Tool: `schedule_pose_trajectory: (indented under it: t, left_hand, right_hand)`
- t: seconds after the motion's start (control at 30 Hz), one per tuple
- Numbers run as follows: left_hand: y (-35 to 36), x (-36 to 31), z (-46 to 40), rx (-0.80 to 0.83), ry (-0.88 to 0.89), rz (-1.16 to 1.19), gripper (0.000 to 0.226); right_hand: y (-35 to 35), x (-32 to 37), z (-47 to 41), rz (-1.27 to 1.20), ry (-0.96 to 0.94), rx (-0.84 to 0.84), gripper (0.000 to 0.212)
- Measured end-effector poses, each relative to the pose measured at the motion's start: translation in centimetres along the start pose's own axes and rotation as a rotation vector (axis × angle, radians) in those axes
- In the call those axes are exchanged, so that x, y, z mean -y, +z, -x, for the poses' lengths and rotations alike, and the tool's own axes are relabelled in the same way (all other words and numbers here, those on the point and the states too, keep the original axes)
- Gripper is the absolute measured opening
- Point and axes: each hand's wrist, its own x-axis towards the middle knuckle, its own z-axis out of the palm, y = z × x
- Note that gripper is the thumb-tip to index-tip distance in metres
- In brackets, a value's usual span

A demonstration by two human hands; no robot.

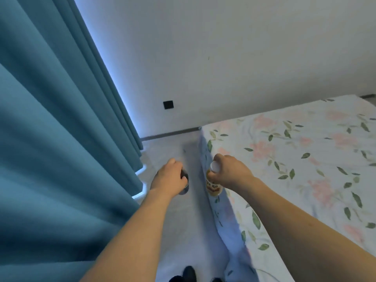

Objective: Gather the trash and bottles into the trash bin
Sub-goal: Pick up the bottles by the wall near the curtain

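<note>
Presently we hold two bottles over the floor (pixel 191 231) between curtain (pixel 61 139) and bed (pixel 295 159), right hand (pixel 230 174) curled round a white-capped, brown-labelled bottle (pixel 212 185), left hand (pixel 168 178) gripping a dark bottle (pixel 184 185); carry both upright and firmly, since no bin shows.

Matt teal cloth curtain (pixel 50 139), floral cotton-like bed sheet (pixel 295 159), glossy plastic bottle (pixel 212 186), smooth pale floor (pixel 183 231)

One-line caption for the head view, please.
Standing between teal curtain and floral bed, left hand holds a dark bottle, right hand a white-capped bottle.
</note>
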Motion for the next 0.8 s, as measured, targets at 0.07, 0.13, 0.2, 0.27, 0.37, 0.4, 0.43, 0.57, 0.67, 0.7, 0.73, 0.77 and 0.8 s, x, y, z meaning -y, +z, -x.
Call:
schedule_pose_trajectory:
  t: [0.07,0.13,0.2,0.27,0.37,0.4,0.43,0.57,0.67,0.7,0.73,0.77,0.8]
  left_hand:
    - [-1.1,2.3,-1.7,-0.001,-0.045,-0.001,0.011]
    - [-2.4,4.4,-3.5,-0.017,-0.075,-0.005,0.013]
    - [-4.0,6.4,-5.5,-0.031,-0.100,0.000,0.011]
    - [-5.7,8.1,-7.9,-0.063,-0.116,0.008,0.011]
    - [-8.2,9.7,-11.7,-0.105,-0.125,0.027,0.015]
    - [-8.8,10.0,-13.0,-0.107,-0.119,0.032,0.015]
    - [-9.4,10.2,-14.2,-0.113,-0.108,0.034,0.014]
    - [-11.1,11.3,-20.0,-0.107,-0.071,0.010,0.011]
    - [-12.3,11.9,-24.9,-0.109,-0.047,-0.030,0.019]
    - [-12.7,11.8,-26.5,-0.104,-0.035,-0.043,0.020]
    - [-13.1,11.8,-28.0,-0.090,-0.023,-0.054,0.020]
    - [-13.7,11.8,-29.7,-0.078,-0.006,-0.065,0.021]
    - [-14.1,11.9,-31.4,-0.070,0.010,-0.075,0.021]
  right_hand:
    - [0.0,2.0,-2.9,0.023,-0.050,0.021,0.036]
    - [0.0,3.8,-5.8,0.035,-0.084,0.028,0.038]
    - [-0.3,5.5,-8.7,0.037,-0.095,0.039,0.038]
    - [-0.7,7.1,-11.6,0.040,-0.107,0.031,0.039]
    - [-1.6,8.9,-15.6,0.057,-0.128,0.025,0.043]
    - [-1.9,9.2,-16.9,0.055,-0.135,0.028,0.043]
    - [-2.2,9.6,-18.2,0.055,-0.139,0.026,0.042]
    - [-3.8,10.6,-24.4,0.075,-0.136,0.002,0.039]
    - [-5.2,11.0,-29.3,0.068,-0.145,-0.010,0.039]
    - [-5.7,11.0,-30.8,0.070,-0.147,-0.008,0.039]
    - [-6.1,11.1,-32.3,0.074,-0.143,-0.001,0.039]
    - [-6.6,11.1,-33.9,0.074,-0.138,0.002,0.039]
    - [-7.0,11.1,-35.3,0.073,-0.128,0.006,0.039]
